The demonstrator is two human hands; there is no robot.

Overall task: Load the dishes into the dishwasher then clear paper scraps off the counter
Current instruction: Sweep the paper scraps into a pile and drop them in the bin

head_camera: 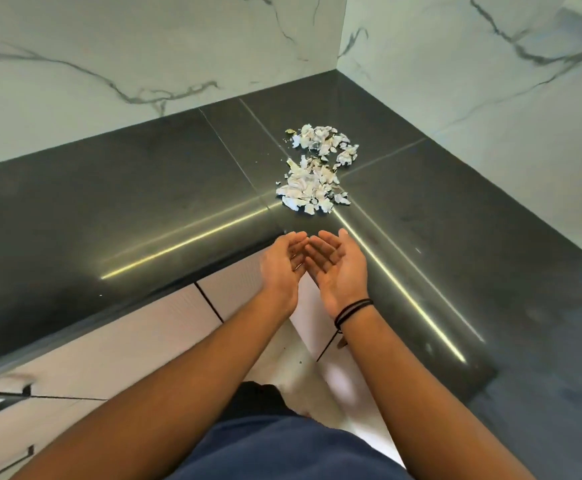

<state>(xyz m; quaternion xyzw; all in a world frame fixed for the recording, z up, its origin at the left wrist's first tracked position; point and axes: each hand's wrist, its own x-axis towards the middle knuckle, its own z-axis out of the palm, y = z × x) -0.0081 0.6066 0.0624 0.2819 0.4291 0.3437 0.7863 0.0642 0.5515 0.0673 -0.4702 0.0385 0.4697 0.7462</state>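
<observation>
A heap of torn white paper scraps [317, 169] lies on the dark counter [144, 209] near its inner corner. My left hand [284, 265] and my right hand [338, 268] are held side by side at the counter's front edge, just short of the scraps. Both palms face up and inward like a cup, fingers apart, with nothing in them. A black band circles my right wrist. No dishes or dishwasher are in view.
White marble-look walls [144, 57] enclose the counter on the far side and the right. Pale cabinet drawers [109, 344] with dark handles sit below the counter at the left. A light floor shows between my arms.
</observation>
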